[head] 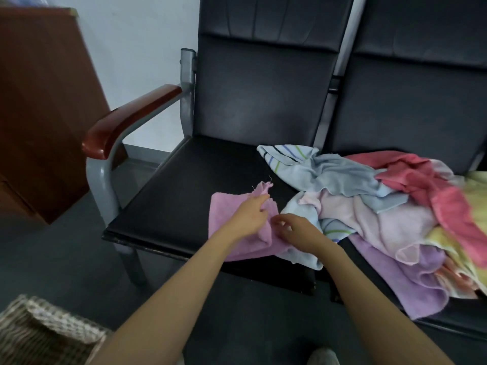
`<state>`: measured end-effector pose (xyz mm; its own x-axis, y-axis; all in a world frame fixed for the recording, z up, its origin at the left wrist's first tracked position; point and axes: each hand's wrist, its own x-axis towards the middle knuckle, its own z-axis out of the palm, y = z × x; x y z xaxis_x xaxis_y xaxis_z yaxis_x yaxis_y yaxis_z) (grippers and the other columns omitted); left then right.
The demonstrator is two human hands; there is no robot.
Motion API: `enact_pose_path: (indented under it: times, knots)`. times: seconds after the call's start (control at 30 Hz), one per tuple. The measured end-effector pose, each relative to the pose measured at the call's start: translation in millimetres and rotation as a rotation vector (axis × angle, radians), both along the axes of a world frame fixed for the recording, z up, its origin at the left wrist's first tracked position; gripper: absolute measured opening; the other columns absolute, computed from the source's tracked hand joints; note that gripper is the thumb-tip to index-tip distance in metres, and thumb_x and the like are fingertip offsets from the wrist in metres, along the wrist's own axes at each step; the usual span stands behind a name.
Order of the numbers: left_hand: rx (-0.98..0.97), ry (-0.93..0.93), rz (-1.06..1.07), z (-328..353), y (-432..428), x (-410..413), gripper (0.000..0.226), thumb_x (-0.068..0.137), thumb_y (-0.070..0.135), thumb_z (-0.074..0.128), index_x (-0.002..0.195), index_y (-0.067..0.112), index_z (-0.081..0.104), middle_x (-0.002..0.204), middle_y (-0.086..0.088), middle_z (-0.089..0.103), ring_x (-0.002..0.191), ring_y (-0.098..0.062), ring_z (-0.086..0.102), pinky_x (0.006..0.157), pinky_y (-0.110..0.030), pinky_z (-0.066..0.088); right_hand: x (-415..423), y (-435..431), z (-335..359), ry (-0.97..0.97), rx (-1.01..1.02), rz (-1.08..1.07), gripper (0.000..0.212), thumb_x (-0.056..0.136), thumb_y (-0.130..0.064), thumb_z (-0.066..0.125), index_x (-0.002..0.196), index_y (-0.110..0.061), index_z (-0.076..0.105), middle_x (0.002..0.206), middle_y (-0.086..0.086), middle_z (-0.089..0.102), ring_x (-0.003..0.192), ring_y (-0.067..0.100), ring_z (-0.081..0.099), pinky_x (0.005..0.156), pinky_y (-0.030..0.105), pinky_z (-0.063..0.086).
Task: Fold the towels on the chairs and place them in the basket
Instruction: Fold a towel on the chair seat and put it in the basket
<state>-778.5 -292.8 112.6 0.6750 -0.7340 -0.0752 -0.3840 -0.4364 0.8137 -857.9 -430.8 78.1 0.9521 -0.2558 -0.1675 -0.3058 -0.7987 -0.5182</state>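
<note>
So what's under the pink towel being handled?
Black chair seat shows around the pink towel; its right edge seems to overlap a light blue towel. Anything else beneath is covered.

A reddish-brown wooden cabinet stands by a white wall on grey floor.

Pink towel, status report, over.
Left hand pinches pink towel; right hand curled beside, grip unclear. Towel crumpled on chair seat, not folded. Towel pile close at right; basket at lower left.

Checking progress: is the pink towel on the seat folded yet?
Not folded: the pink towel lies rumpled, mostly spread on the chair seat.
</note>
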Motion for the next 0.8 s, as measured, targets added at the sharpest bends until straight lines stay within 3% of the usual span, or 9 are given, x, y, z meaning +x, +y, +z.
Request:
enact_pose_path:
  times: [0.07, 0.17, 0.3, 0.4, 0.47, 0.57, 0.63, 0.7, 0.8]
  knots:
    - [-0.007, 0.118, -0.068, -4, -3, -7, 0.049, 0.101, 0.02, 0.039, 0.148, 0.024, 0.028, 0.13, 0.005, 0.046, 0.107, -0.016, 0.056, 0.082, -0.013, 0.043, -3, -6, 0, -0.005, 0.025, -0.018, 0.03, 0.091, -0.003, 0.04, 0.111, -0.01, 0.062, 0.095, 0.003, 0.063, 0.087, 0.023, 0.059, 0.084, 0.038, 0.048]
    - [-0.068, 0.185, 0.013, -3, 2, -8, 0.028, 0.102, 0.024, 0.038, 0.127, 0.029, 0.049, 0.122, 0.001, 0.052, 0.085, -0.016, 0.065, 0.076, -0.023, 0.052, -3, -10, -1, -0.043, 0.096, -0.083, 0.033, 0.095, -0.004, 0.036, 0.114, -0.01, 0.063, 0.09, 0.0, 0.061, 0.091, 0.025, 0.059, 0.08, 0.033, 0.046]
    - [-0.007, -0.11, 0.218, -20, 25, 17, 0.033, 0.1, 0.015, 0.042, 0.13, 0.014, 0.054, 0.137, -0.003, 0.048, 0.109, -0.013, 0.056, 0.098, -0.023, 0.041, 4, -3, 3, -0.098, 0.225, -0.283, 0.034, 0.101, -0.024, 0.038, 0.129, -0.012, 0.054, 0.113, 0.005, 0.061, 0.097, 0.016, 0.053, 0.082, 0.025, 0.038]
    - [0.151, -0.424, 0.228, -37, 47, 30, 0.035, 0.101, 0.015, 0.037, 0.131, 0.008, 0.053, 0.141, -0.006, 0.042, 0.125, -0.016, 0.043, 0.101, -0.02, 0.03, 13, 2, -1, -0.216, -0.105, -0.283, 0.035, 0.098, -0.021, 0.047, 0.129, -0.009, 0.053, 0.129, 0.01, 0.054, 0.119, 0.024, 0.047, 0.098, 0.028, 0.031]
    - [0.356, -0.486, 0.156, -48, 55, 31, 0.044, 0.104, 0.025, 0.028, 0.143, 0.008, 0.038, 0.154, -0.007, 0.026, 0.142, -0.02, 0.021, 0.115, -0.031, 0.017, 22, 13, -5, -0.312, -0.218, -0.189, 0.034, 0.095, -0.014, 0.049, 0.128, -0.007, 0.054, 0.13, 0.011, 0.051, 0.125, 0.027, 0.041, 0.104, 0.03, 0.028]
    - [0.577, -0.359, 0.056, -63, 60, 25, 0.059, 0.103, 0.042, 0.013, 0.153, 0.014, -0.001, 0.159, -0.001, -0.013, 0.146, -0.016, -0.014, 0.118, -0.048, -0.003, 37, 39, -13, -0.321, -0.245, -0.045, 0.036, 0.096, -0.013, 0.042, 0.13, -0.007, 0.052, 0.135, 0.01, 0.048, 0.13, 0.027, 0.037, 0.111, 0.035, 0.024]
    - [0.602, -0.331, 0.034, -68, 61, 25, 0.061, 0.101, 0.045, 0.009, 0.15, 0.016, -0.013, 0.157, 0.001, -0.023, 0.143, -0.014, -0.022, 0.117, -0.052, -0.009, 44, 52, -22, -0.212, -0.321, 0.039, 0.042, 0.101, -0.023, 0.032, 0.14, -0.012, 0.041, 0.147, 0.009, 0.037, 0.139, 0.028, 0.026, 0.117, 0.038, 0.013]
    - [0.619, -0.346, 0.035, -71, 64, 27, 0.061, 0.101, 0.047, 0.006, 0.149, 0.017, -0.018, 0.155, 0.003, -0.028, 0.142, -0.013, -0.025, 0.114, -0.054, -0.013, 45, 55, -32, -0.039, -0.337, 0.094, 0.052, 0.103, -0.036, 0.021, 0.152, -0.017, 0.016, 0.16, 0.006, 0.01, 0.147, 0.026, 0.003, 0.119, 0.04, 0.001]
    - [0.64, -0.374, 0.024, -73, 67, 30, 0.061, 0.1, 0.048, 0.004, 0.147, 0.019, -0.022, 0.153, 0.006, -0.032, 0.142, -0.013, -0.026, 0.112, -0.055, -0.016, 43, 48, -39, 0.073, -0.366, 0.124, 0.056, 0.101, -0.048, 0.013, 0.152, -0.03, -0.002, 0.16, -0.004, -0.008, 0.147, 0.019, -0.012, 0.118, 0.041, -0.007]
